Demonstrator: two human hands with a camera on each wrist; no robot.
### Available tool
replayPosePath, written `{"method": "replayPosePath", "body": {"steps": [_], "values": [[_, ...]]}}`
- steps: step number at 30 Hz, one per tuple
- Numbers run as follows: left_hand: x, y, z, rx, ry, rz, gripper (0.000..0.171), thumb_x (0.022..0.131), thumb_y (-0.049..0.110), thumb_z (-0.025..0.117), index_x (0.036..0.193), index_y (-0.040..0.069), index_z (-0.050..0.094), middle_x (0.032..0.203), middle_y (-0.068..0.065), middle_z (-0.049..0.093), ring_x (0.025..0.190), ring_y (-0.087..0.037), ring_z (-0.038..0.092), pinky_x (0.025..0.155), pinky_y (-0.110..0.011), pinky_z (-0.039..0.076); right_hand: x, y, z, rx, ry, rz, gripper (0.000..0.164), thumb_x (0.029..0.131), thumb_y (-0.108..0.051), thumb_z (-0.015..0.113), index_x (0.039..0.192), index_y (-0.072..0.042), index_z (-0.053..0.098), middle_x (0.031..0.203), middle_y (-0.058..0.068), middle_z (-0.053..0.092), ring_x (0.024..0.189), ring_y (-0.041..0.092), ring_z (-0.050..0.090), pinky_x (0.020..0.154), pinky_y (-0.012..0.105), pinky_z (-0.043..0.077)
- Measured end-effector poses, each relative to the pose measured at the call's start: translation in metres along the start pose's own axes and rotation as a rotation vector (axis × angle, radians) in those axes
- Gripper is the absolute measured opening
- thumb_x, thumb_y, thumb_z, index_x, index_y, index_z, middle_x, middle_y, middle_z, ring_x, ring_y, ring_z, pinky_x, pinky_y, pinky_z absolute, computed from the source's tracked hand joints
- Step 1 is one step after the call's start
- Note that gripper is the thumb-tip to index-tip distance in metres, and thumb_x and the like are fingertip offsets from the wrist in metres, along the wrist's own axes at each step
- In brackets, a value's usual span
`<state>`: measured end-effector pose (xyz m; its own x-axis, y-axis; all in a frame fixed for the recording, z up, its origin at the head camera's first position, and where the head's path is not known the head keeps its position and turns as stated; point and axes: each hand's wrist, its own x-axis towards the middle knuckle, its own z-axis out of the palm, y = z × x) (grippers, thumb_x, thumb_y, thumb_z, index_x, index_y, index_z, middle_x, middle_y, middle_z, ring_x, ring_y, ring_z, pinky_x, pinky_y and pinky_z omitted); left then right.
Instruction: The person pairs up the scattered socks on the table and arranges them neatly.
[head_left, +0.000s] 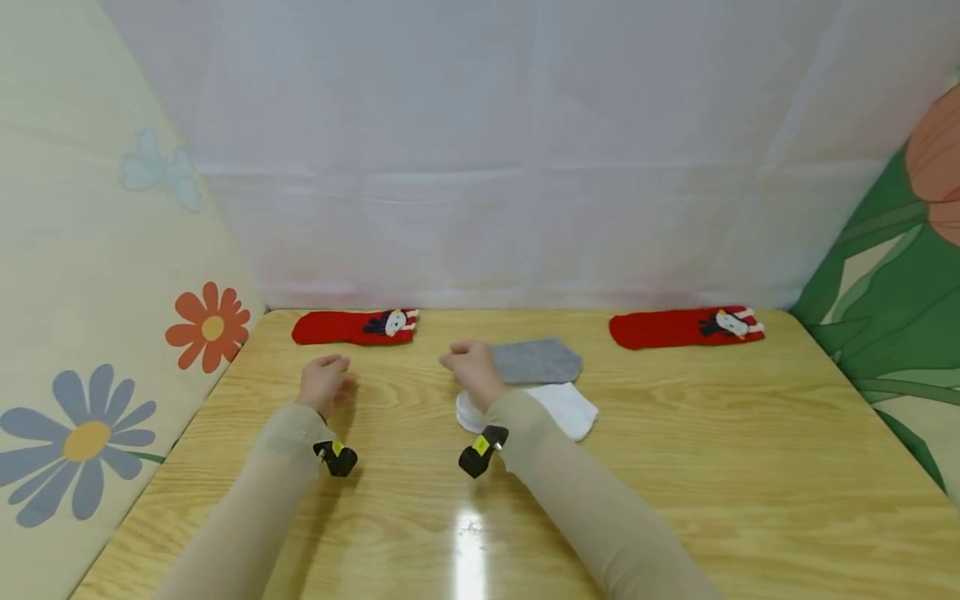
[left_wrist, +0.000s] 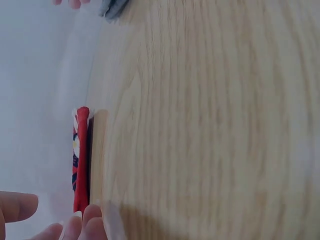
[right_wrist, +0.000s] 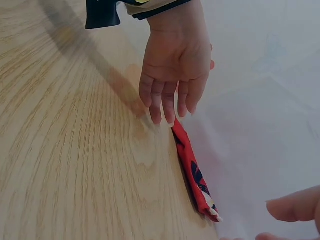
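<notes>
My left hand [head_left: 324, 383] hovers over the left side of the table, just in front of a red sock [head_left: 337, 327] with a cartoon figure at its cuff. Seen in the right wrist view, the left hand [right_wrist: 175, 60] hangs with loose fingers and holds nothing. My right hand [head_left: 472, 371] is beside the left end of a grey sock [head_left: 540, 361], partly covering it in the head view. In the right wrist view the right thumb [right_wrist: 295, 205] stands apart from the fingertips, nothing between them. White socks [head_left: 570, 408] lie in front of the grey one, partly hidden by the right forearm.
A second red sock [head_left: 660, 329] lies flat at the back right of the wooden table [head_left: 712, 467]. Behind the table hangs a white cloth [head_left: 465, 167]. Flower-patterned cloths border the left and right sides.
</notes>
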<state>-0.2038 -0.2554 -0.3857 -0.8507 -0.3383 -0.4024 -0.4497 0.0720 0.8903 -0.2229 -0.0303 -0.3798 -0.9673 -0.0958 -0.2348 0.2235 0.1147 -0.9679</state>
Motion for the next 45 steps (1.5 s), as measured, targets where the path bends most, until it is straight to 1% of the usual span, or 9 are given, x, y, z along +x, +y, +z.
{"method": "replayPosePath", "body": {"steps": [11, 16, 23, 28, 34, 38, 40, 41, 45], "values": [[0.018, 0.001, -0.009, -0.006, 0.054, 0.021, 0.056, 0.103, 0.017, 0.041, 0.15, -0.006, 0.022, 0.152, -0.022, 0.029, 0.07, -0.004, 0.054, 0.06, -0.021, 0.047, 0.013, 0.001, 0.021, 0.071, -0.017, 0.126, 0.04, 0.091, -0.001, 0.061, 0.129, 0.008, 0.051, 0.125, 0.021, 0.055, 0.107, 0.029, 0.057, 0.09, 0.036, 0.05], [0.025, 0.003, -0.014, -0.015, 0.078, 0.027, 0.056, 0.103, 0.016, 0.041, 0.15, -0.007, 0.022, 0.151, -0.022, 0.031, 0.063, -0.003, 0.053, 0.055, -0.02, 0.046, 0.019, 0.002, 0.03, 0.051, -0.019, 0.129, 0.042, 0.091, -0.002, 0.062, 0.13, 0.008, 0.052, 0.126, 0.021, 0.056, 0.088, 0.02, 0.055, 0.077, 0.029, 0.049], [0.044, 0.002, -0.024, 0.0, 0.101, -0.001, 0.059, 0.103, 0.019, 0.041, 0.152, -0.004, 0.017, 0.156, -0.018, 0.023, 0.064, -0.002, 0.053, 0.057, -0.02, 0.047, 0.028, 0.001, 0.042, 0.064, -0.001, 0.128, 0.043, 0.09, 0.0, 0.062, 0.13, 0.01, 0.052, 0.12, 0.02, 0.058, 0.059, 0.009, 0.04, 0.053, 0.019, 0.037], [0.056, 0.0, -0.034, -0.022, 0.126, -0.03, 0.062, 0.103, 0.019, 0.041, 0.153, -0.002, 0.012, 0.157, -0.016, 0.023, 0.063, -0.003, 0.053, 0.058, -0.021, 0.046, 0.033, -0.001, 0.051, 0.07, 0.005, 0.173, 0.041, 0.091, -0.001, 0.063, 0.13, 0.007, 0.053, 0.114, 0.017, 0.06, 0.065, 0.011, 0.041, 0.055, 0.02, 0.036], [0.063, 0.004, -0.045, 0.017, 0.181, -0.014, 0.064, 0.103, 0.021, 0.044, 0.153, -0.003, 0.013, 0.156, -0.018, 0.024, 0.056, -0.005, 0.052, 0.055, -0.021, 0.045, 0.038, -0.005, 0.058, 0.031, 0.014, 0.207, 0.041, 0.093, -0.004, 0.062, 0.132, 0.004, 0.053, 0.127, 0.016, 0.056, 0.074, 0.013, 0.04, 0.058, 0.023, 0.036], [0.068, 0.008, -0.053, 0.052, 0.202, -0.028, 0.065, 0.103, 0.024, 0.044, 0.154, -0.002, 0.011, 0.155, -0.019, 0.026, 0.058, -0.004, 0.052, 0.059, -0.021, 0.045, 0.042, -0.009, 0.062, -0.039, 0.023, 0.187, 0.041, 0.092, -0.002, 0.063, 0.131, 0.005, 0.053, 0.132, 0.015, 0.054, 0.086, 0.016, 0.05, 0.073, 0.025, 0.045], [0.07, 0.009, -0.058, 0.043, 0.197, -0.042, 0.066, 0.103, 0.025, 0.043, 0.154, 0.0, 0.01, 0.156, -0.018, 0.025, 0.059, -0.004, 0.052, 0.061, -0.021, 0.046, 0.051, -0.006, 0.065, -0.075, 0.027, 0.172, 0.041, 0.09, 0.0, 0.064, 0.129, 0.006, 0.053, 0.132, 0.016, 0.055, 0.102, 0.019, 0.054, 0.087, 0.029, 0.048], [0.071, 0.01, -0.06, 0.044, 0.196, -0.048, 0.066, 0.103, 0.026, 0.043, 0.154, 0.0, 0.009, 0.156, -0.018, 0.025, 0.06, -0.003, 0.053, 0.062, -0.021, 0.046, 0.063, 0.002, 0.068, -0.088, 0.037, 0.141, 0.04, 0.087, 0.001, 0.066, 0.126, 0.007, 0.055, 0.127, 0.016, 0.057, 0.102, 0.02, 0.056, 0.087, 0.029, 0.049], [0.077, 0.009, -0.066, 0.032, 0.183, -0.06, 0.067, 0.104, 0.026, 0.042, 0.154, 0.0, 0.007, 0.157, -0.018, 0.021, 0.061, -0.002, 0.053, 0.066, -0.022, 0.047, 0.131, 0.052, 0.086, -0.112, 0.062, 0.108, 0.039, 0.078, 0.003, 0.073, 0.115, 0.004, 0.06, 0.114, 0.011, 0.06, 0.103, 0.021, 0.057, 0.087, 0.033, 0.05]]}}
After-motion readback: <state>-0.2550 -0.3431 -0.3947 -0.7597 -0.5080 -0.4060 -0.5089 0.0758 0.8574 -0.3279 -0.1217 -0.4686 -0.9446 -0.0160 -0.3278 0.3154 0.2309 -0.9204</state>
